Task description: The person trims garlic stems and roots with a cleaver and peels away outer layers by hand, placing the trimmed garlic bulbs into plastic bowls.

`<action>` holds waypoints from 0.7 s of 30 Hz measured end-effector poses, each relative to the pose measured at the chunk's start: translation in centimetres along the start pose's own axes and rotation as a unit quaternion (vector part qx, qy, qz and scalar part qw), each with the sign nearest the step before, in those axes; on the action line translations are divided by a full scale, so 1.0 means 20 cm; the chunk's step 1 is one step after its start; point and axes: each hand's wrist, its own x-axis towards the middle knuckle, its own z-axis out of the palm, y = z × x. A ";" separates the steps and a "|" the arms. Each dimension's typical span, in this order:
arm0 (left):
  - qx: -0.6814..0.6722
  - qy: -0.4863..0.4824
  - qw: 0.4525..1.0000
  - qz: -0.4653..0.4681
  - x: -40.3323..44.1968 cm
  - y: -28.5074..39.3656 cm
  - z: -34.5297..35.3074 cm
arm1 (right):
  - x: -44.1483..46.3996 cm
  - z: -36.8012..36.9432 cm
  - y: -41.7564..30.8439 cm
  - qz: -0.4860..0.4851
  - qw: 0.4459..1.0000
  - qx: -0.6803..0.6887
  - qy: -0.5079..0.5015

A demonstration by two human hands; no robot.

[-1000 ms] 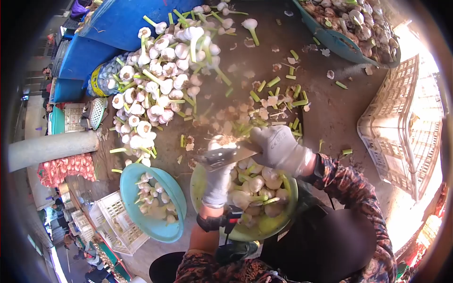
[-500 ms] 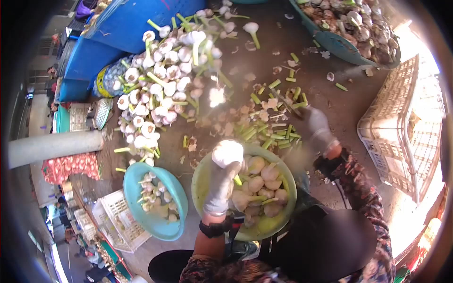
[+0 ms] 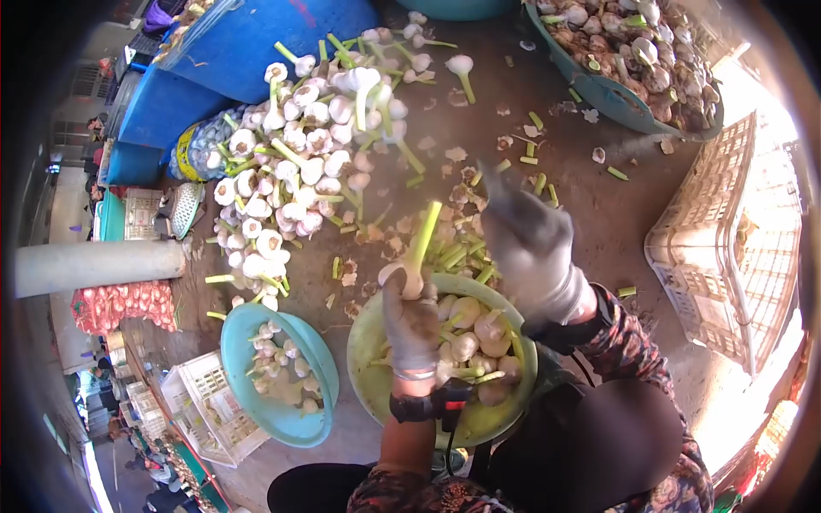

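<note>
My gloved left hand [image 3: 412, 329] is closed around a garlic bulb [image 3: 411, 280] whose long green stem points up. It is over the near-left part of a yellow-green basin [image 3: 363, 376], which holds several trimmed garlic bulbs [image 3: 464, 345]. To the right, my gloved right hand [image 3: 539, 244] is closed and smeared by motion. A knife [image 3: 491, 178] juts from it toward the upper left, its blade blurred. Cut green stems [image 3: 457, 254] and papery skins lie on the floor just beyond the basin.
A large pile of stemmed garlic [image 3: 295, 184] lies at the upper left by blue barrels [image 3: 256, 43]. A light blue basin [image 3: 325, 376] with small bulbs stands left. At the upper right is a full teal tub [image 3: 616, 101]; a white plastic crate [image 3: 710, 248] stands right.
The bulb in my left hand has turned so its green stem now points up instead of down. My right hand with the knife has moved left and nearer, toward the left hand.
</note>
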 end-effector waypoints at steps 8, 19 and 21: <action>0.518 -0.298 0.800 -0.058 0.13 0.47 -0.20 | -0.32 0.01 0.48 0.356 0.903 -0.098 -0.219; 0.358 0.124 0.896 0.231 1.41 0.48 -0.72 | -0.37 0.10 0.47 0.359 0.891 -0.173 -0.219; 0.276 0.038 0.956 0.087 1.27 0.55 -0.68 | -0.36 0.10 0.49 0.404 0.876 -0.138 -0.223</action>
